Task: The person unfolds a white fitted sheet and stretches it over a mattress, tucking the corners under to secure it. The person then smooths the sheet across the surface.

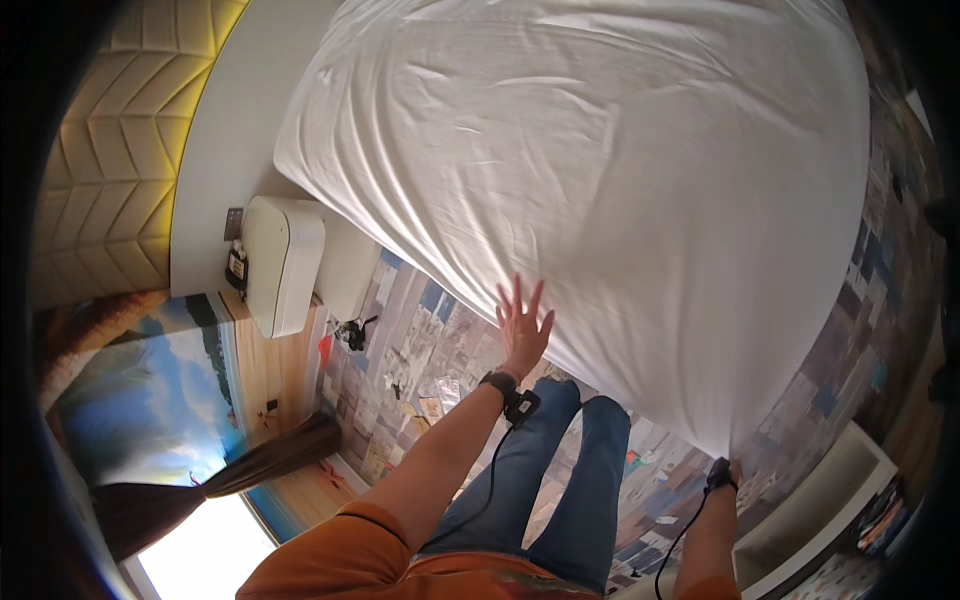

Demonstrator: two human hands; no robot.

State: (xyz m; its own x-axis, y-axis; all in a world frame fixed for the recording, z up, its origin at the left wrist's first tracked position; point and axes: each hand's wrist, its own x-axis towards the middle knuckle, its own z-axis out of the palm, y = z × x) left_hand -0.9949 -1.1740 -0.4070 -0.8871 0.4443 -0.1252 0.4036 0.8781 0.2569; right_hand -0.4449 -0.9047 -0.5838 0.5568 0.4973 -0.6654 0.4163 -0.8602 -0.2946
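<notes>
A wrinkled white bed sheet (570, 172) covers the bed and reaches over its near edge. My left hand (523, 322) lies on or just over the sheet near that edge, its fingers spread, holding nothing. At the lower right, the sheet is drawn out to a point that ends at my right hand (736, 472). A black device strapped to the wrist hides much of this hand; the sheet's corner appears gripped in it.
A cream bedside cabinet (281, 262) stands at the left below a padded headboard panel (112, 165). Small items, including a clear packet (448, 391), lie on the patterned floor (397, 345). A white-edged open box or drawer (810, 510) is at the lower right.
</notes>
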